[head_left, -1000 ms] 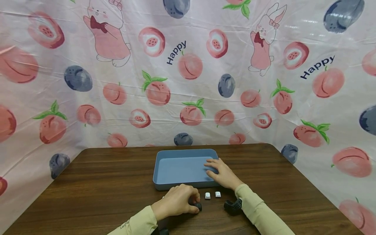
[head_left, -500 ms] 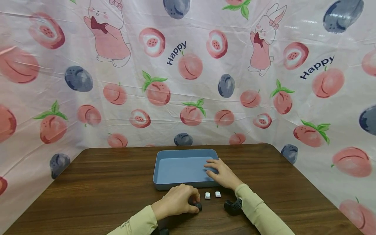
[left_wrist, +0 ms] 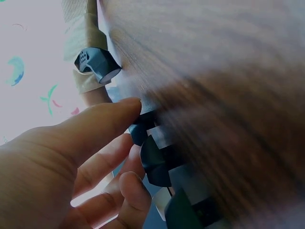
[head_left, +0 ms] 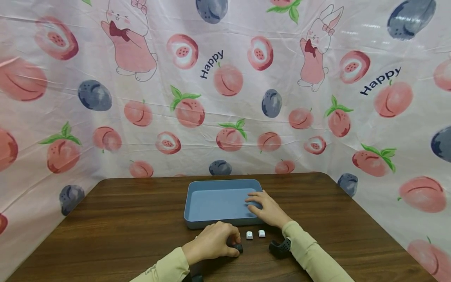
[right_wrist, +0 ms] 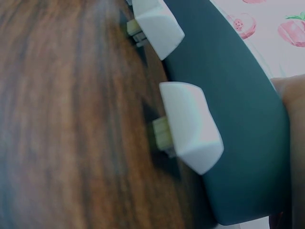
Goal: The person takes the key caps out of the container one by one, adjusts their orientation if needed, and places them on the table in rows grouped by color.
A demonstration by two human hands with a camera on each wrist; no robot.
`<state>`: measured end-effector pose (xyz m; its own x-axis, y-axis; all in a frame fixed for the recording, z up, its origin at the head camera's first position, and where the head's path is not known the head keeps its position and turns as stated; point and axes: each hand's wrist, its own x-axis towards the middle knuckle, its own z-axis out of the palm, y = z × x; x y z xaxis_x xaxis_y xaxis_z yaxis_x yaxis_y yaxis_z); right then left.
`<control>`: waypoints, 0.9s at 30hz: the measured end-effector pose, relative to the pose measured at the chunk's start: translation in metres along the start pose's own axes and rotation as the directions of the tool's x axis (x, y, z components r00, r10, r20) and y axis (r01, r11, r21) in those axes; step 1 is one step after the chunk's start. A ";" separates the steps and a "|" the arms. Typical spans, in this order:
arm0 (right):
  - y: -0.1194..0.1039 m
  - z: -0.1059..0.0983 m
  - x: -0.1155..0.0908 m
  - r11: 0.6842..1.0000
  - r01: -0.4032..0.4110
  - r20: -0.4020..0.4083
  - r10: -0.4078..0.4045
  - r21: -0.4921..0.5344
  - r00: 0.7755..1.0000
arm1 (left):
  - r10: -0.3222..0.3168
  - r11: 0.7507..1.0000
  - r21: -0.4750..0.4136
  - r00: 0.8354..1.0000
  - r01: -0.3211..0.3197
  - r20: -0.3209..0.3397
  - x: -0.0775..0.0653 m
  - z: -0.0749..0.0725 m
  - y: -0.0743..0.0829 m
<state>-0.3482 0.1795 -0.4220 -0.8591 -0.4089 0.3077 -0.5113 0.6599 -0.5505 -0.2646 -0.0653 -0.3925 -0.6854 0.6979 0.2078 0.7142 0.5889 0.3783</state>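
Observation:
At the front of the table my left hand (head_left: 213,241) is curled, its thumb and forefinger on either side of a small black keycap (head_left: 240,248). In the left wrist view this black keycap (left_wrist: 138,133) sits right under the thumb tip, and more black keycaps (left_wrist: 156,162) stand beside it on the tabletop. The other fingers are bent and hold nothing visible. My right hand (head_left: 269,209) hovers over the right side of the blue tray (head_left: 193,224), fingers loosely spread. Two white keycaps (head_left: 249,235) lie in front of the tray; the right wrist view shows one white keycap (right_wrist: 190,126) close up.
A dark wooden table (head_left: 134,211) carries everything. Close behind the white keycaps rises the tray's front wall (right_wrist: 233,143). A black wrist camera (head_left: 280,248) hangs under the right sleeve. A fruit-and-rabbit printed curtain (head_left: 225,102) encloses the back and sides.

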 end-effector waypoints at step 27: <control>0.003 -0.001 0.000 0.999 0.048 0.009 -0.047 -0.017 0.999 | -0.203 0.974 -0.155 0.935 0.163 -0.291 -0.015 -0.080 -0.072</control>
<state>-0.3491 0.1818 -0.4230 -0.8337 -0.4454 0.3266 -0.5519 0.6503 -0.5220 -0.3174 -0.1506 -0.3505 -0.8270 0.4146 0.3798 0.5621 0.6247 0.5421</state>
